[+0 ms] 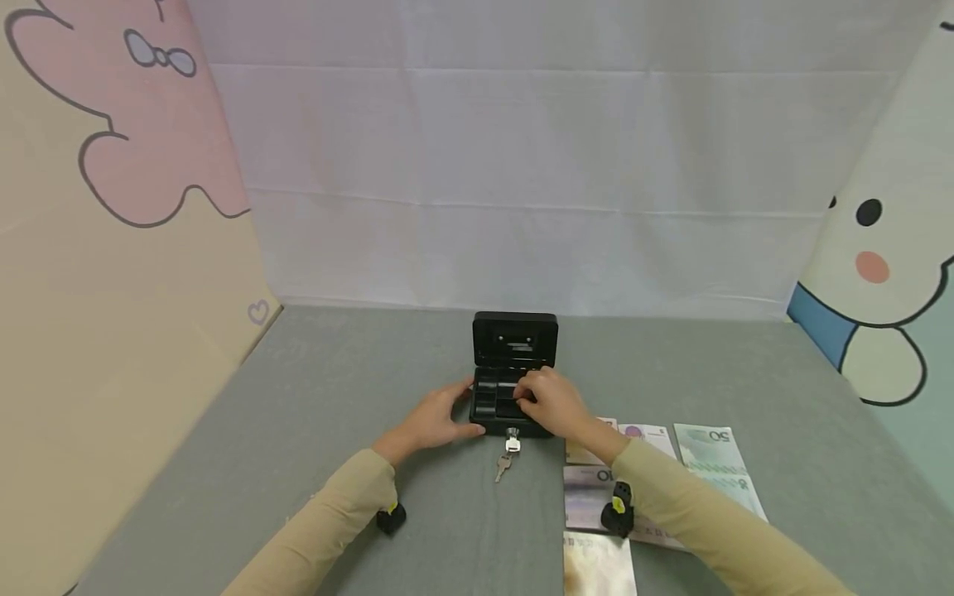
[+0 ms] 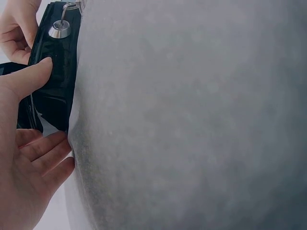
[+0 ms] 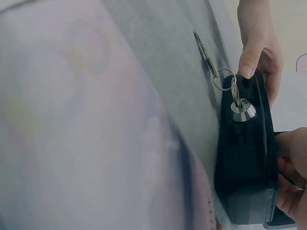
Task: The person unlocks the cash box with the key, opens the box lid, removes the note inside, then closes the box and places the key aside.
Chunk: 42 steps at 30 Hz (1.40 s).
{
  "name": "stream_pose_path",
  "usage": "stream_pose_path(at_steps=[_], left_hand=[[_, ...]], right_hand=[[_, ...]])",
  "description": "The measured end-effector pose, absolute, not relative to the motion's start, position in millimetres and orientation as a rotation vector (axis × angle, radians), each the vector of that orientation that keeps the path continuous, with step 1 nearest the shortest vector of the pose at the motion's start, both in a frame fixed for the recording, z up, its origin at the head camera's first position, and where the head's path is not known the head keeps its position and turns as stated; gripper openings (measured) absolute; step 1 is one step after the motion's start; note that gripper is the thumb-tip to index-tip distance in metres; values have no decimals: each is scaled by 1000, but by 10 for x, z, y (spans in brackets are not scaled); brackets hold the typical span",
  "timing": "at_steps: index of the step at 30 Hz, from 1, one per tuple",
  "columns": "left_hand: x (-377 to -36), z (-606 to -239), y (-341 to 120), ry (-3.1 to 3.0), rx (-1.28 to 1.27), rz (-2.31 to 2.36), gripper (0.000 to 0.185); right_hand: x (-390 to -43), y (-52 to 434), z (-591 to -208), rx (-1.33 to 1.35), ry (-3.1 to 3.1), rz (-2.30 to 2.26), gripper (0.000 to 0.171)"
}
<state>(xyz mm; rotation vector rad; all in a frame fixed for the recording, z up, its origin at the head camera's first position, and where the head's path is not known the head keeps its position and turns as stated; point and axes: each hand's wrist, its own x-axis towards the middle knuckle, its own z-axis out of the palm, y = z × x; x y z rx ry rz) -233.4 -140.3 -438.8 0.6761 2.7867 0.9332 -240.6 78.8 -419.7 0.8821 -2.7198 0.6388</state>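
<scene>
A small black cash box (image 1: 488, 426) stands on the table with its lid (image 1: 515, 338) raised, and a compartment tray (image 1: 486, 396) shows inside. My left hand (image 1: 432, 418) holds the box at its left front corner, the thumb (image 2: 41, 72) pressed on the front wall and the fingers along the side. My right hand (image 1: 553, 401) reaches over the tray from the right with curled fingers. I cannot tell whether those fingers grip anything. A key (image 1: 513, 444) sits in the front lock (image 3: 242, 111), and a second key (image 1: 503, 466) hangs from its ring.
Several banknotes lie at the right, partly under my right forearm: a green 50 note (image 1: 704, 445), a purple 10 note (image 1: 585, 497) and a yellowish note (image 1: 599, 567) among them. Behind the grey table (image 1: 358, 356) hangs a white cloth (image 1: 522, 149), with cartoon-printed panels on both sides.
</scene>
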Motion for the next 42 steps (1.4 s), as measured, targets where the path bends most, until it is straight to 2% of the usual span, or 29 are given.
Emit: stream_pose_path(at_steps=[8,19,33,42], left_hand=[[-2330,-4389,-1407,2795,660,897,81],[-2335,-4388,-1399,2802,693,910,82],[-2357,-4358,-1407,2798,657,875,83],[-2444,-4132,-1465,2772,581,948,80]], right_hand=[[-2464,845,-4191,954,-2688,808,4],[-2523,1097,-3945,895,-2647,1111,9],[-2663,1385,-3905,643,-2667,1154,21],[-2759,1433,-3907,501,-2632,1258,31]])
